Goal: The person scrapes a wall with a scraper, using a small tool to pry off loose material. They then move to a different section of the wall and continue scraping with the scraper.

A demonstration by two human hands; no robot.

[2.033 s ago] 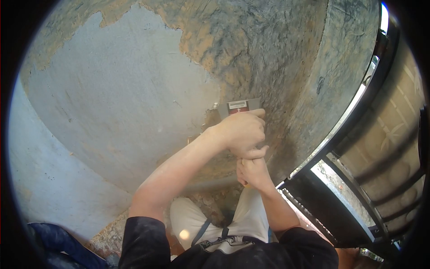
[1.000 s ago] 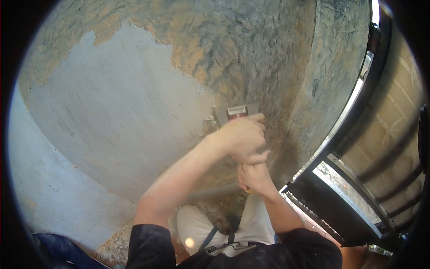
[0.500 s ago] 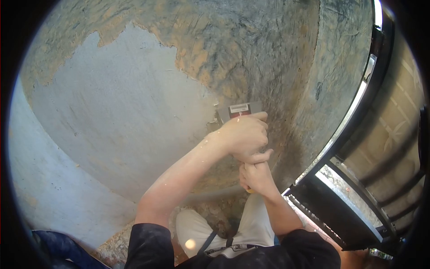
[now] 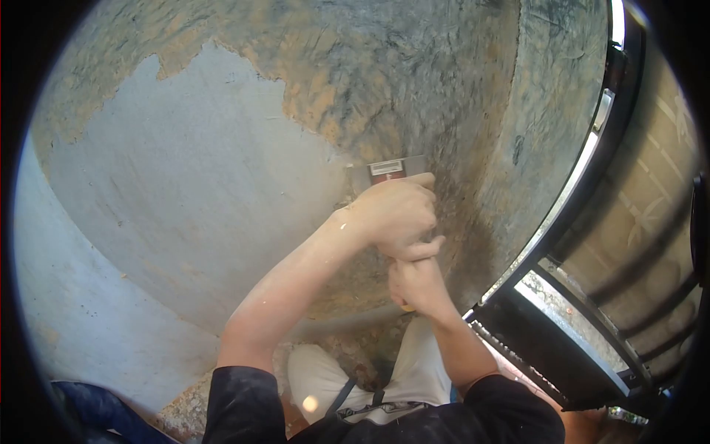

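Note:
A wide scraper (image 4: 387,169) with a flat metal blade, a pale label and a red part lies against the wall, at the border between smooth grey coating and rough bared surface. My left hand (image 4: 398,214) is closed around it just behind the blade, thumb and one finger sticking out. Below it, my right hand (image 4: 416,283) is wrapped round the lower handle, whose yellow end barely shows. Both hands touch each other and cover most of the handle. Pale flakes stick to my left wrist.
The smooth grey coating (image 4: 185,170) has a jagged upper edge, with rough mottled wall (image 4: 436,74) above and to the right. A black metal gate (image 4: 547,348) stands close on the right. Debris lies on the floor (image 4: 188,407) at lower left, near dark blue fabric (image 4: 103,407).
Both hands and the scraper have moved slightly up and left in view, along the coating's edge. The view has shifted a little too. The grip is unchanged.

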